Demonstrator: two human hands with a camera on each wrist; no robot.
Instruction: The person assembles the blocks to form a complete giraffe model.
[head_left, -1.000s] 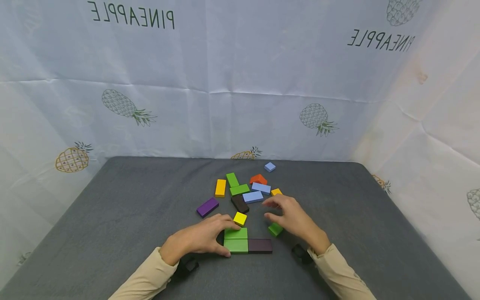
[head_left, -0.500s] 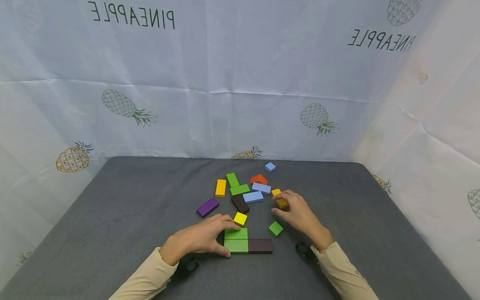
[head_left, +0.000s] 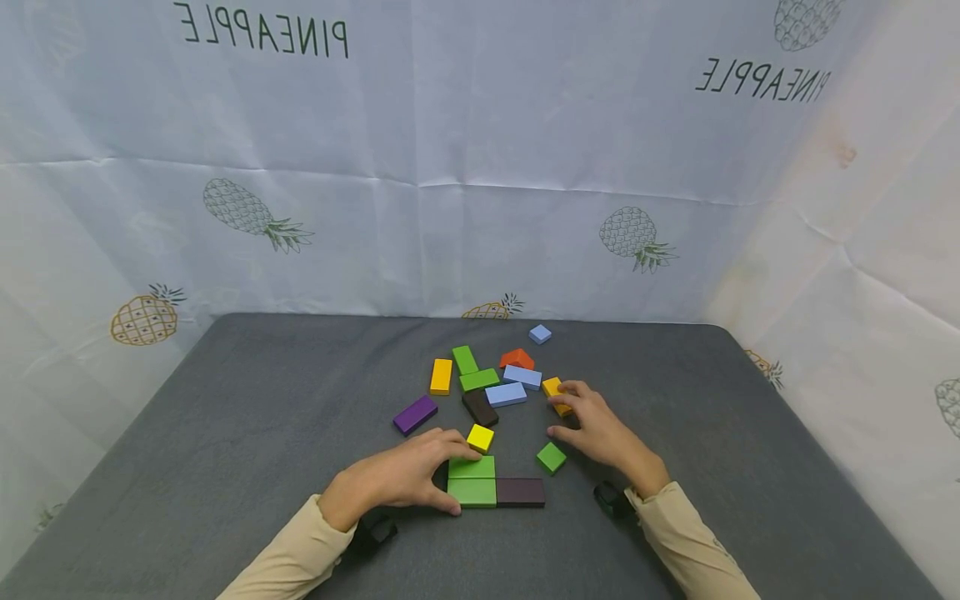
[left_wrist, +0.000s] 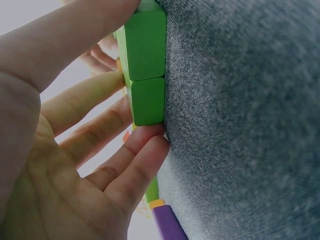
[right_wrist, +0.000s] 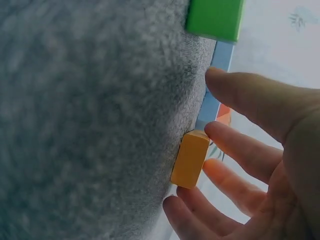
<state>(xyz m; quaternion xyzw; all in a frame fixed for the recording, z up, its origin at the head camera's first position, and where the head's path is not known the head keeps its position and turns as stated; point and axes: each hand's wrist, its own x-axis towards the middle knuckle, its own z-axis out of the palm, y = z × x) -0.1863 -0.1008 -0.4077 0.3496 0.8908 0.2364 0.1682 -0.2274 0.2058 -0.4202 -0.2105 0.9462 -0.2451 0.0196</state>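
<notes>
My left hand (head_left: 408, 468) spans two light green blocks (head_left: 472, 492) that lie flat against each other, thumb at the near edge and fingertips at the far edge. In the left wrist view their ends (left_wrist: 147, 102) show between the thumb and fingers. A dark brown-purple block (head_left: 520, 492) adjoins the nearer green one on its right. Further right, my right hand (head_left: 603, 429) has its fingertips at an orange-yellow block (right_wrist: 191, 159), with the thumb held well apart from it. A small green block (head_left: 551, 458) lies just nearer than that thumb.
Beyond the hands lie a yellow cube (head_left: 481, 437), a dark block (head_left: 480, 408), a purple block (head_left: 416, 415), blue blocks (head_left: 506, 394), green blocks (head_left: 479, 380), a red-orange piece (head_left: 517, 359) and another orange-yellow block (head_left: 441, 377). A white curtain (head_left: 450, 242) hangs behind the grey table (head_left: 225, 467).
My right hand has moved right, off the small green block, to the orange-yellow block, whose near end has shifted slightly left. My left hand stays where it was.
</notes>
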